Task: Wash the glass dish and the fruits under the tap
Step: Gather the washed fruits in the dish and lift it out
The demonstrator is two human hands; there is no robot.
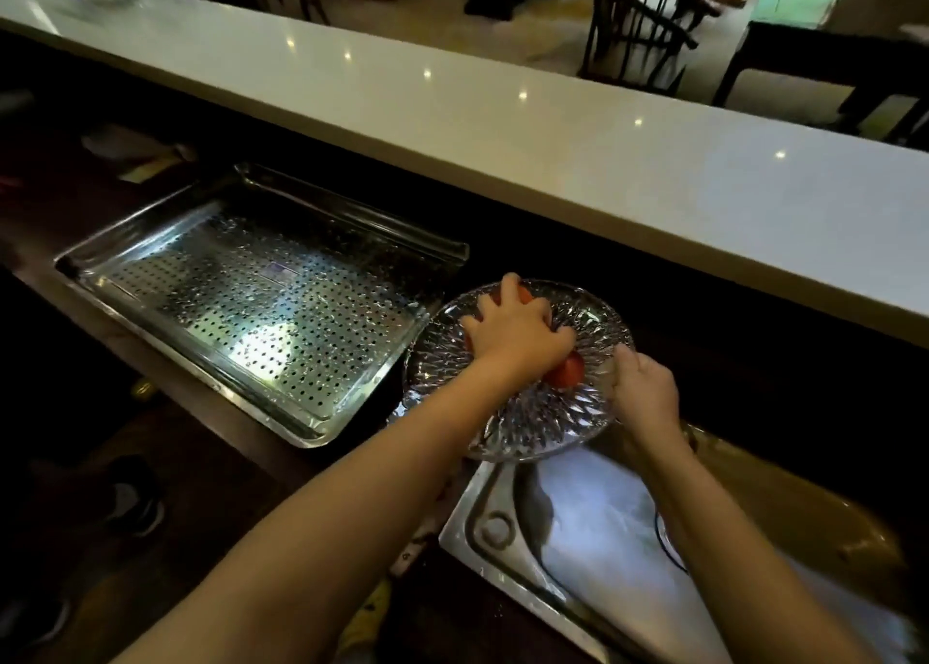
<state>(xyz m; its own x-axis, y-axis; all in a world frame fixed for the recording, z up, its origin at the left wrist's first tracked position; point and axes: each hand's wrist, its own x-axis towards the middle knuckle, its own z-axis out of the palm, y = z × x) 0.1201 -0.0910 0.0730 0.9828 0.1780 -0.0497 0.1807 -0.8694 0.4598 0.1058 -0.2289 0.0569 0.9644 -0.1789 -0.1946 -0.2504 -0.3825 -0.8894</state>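
- The glass dish, round with a cut, ribbed pattern, sits just right of centre, over the far left corner of the steel sink.
- Whether the dish rests on the sink's edge or is carried free I cannot tell.
- The left hand reaches in from the lower left and lies palm down inside the dish, on top of the fruits.
- Its fingers are spread and bent down round the fruits, so most of them are hidden beneath the palm.
- One red-orange fruit shows just beside the left wrist, toward the right hand, and a sliver of another peeks out past the fingertips at the far side.
- The right hand grips the dish at its right rim, with the thumb on the upper face of the glass and the fingers curled at the edge.
- The two hands are near each other, with the visible fruit and a strip of glass between them.
- A perforated steel tray lies on the dark surface just left of the dish.
- A long white counter top runs across behind both.
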